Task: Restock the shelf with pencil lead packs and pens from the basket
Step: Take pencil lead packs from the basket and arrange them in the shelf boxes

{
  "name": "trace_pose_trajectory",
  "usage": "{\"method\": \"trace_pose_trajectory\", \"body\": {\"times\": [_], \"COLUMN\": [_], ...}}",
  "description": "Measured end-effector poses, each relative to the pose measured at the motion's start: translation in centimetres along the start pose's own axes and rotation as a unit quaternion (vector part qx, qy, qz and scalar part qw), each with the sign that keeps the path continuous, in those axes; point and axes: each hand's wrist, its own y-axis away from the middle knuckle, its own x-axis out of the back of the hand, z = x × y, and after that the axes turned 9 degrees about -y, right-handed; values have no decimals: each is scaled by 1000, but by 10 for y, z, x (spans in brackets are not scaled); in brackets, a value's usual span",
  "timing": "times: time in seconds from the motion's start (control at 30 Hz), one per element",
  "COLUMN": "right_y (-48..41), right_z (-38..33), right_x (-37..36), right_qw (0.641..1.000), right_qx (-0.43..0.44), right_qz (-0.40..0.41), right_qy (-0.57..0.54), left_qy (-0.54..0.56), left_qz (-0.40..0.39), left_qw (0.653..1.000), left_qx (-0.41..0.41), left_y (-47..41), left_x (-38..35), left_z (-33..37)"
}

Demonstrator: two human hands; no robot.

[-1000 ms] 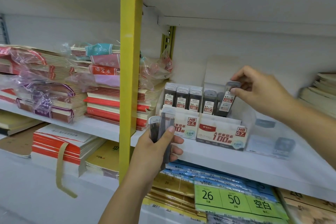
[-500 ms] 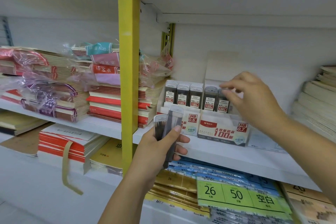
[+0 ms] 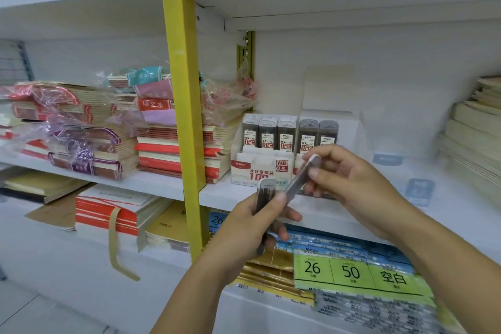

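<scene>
My left hand point(image 3: 252, 228) grips a clear lead pack point(image 3: 265, 195) upright in front of the shelf edge. My right hand point(image 3: 349, 184) pinches a second lead pack point(image 3: 303, 176) by its upper end; this pack tilts down toward my left thumb. Behind both hands, on the white shelf point(image 3: 168, 184), stand two display boxes: the HB 0.5 box point(image 3: 260, 171) with three packs in its front row, and to its right the 0.7 box point(image 3: 349, 127) with two packs point(image 3: 318, 135) showing. My right hand hides that box's front. No basket or pens are in view.
A yellow upright post point(image 3: 184, 116) runs just left of the boxes. Wrapped notebook stacks point(image 3: 81, 127) fill the shelf to the left, and paper stacks point(image 3: 477, 138) sit at far right. Below are green-labelled paper packs point(image 3: 352, 274) and red notebooks point(image 3: 113, 211).
My right hand left the 0.7 box, came down toward my left hand, and now pinches one of the packs held there. The camera moved closer.
</scene>
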Motion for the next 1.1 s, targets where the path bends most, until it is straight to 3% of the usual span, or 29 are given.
{"method": "trace_pose_trajectory", "body": {"times": [0.3,0.43,0.53,0.73,0.9,1.1], "right_y": [3,5,7,-5,-55,-113], "right_z": [-1,0,-3,-32,-56,-38], "right_x": [14,15,13,7,-21,-57], "right_qw": [999,997,997,974,946,893], "right_qx": [-14,-24,-21,105,197,159], "right_qz": [40,60,77,171,104,34], "right_qy": [-7,-27,21,103,234,420], "left_qy": [-17,-29,-18,30,31,1], "left_qz": [54,47,32,93,173,196], "left_qw": [998,998,999,995,983,978], "left_qx": [4,-5,6,23,-56,-66], "left_y": [-3,-6,-6,-5,-2,-1], "left_x": [1,2,3,11,32,50], "left_z": [-6,-8,-6,-7,-5,-10]}}
